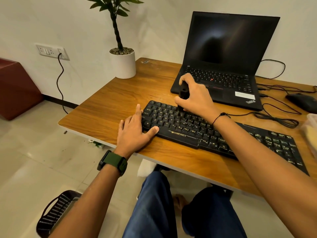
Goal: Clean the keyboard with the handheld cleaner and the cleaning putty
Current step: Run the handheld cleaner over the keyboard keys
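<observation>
two hands show: the left hand (135, 130) at lower centre of the frame and the right hand (193, 96) at centre, and the right one wraps one black handheld cleaner (183, 93). one wooden surface (109, 107) carries one black keyboard (214, 133) at centre right, one open laptop (223, 66) at upper right, one mouse (302, 101) at the right edge, and one potted plant (122, 63) at upper centre. there is also one wall socket panel (51, 51) at upper left, one green-strapped watch (113, 163) at lower centre, one thin dark bracelet (220, 116) on the right wrist, and one pale container (311, 129) cut off at the right edge, its contents unclear.
</observation>
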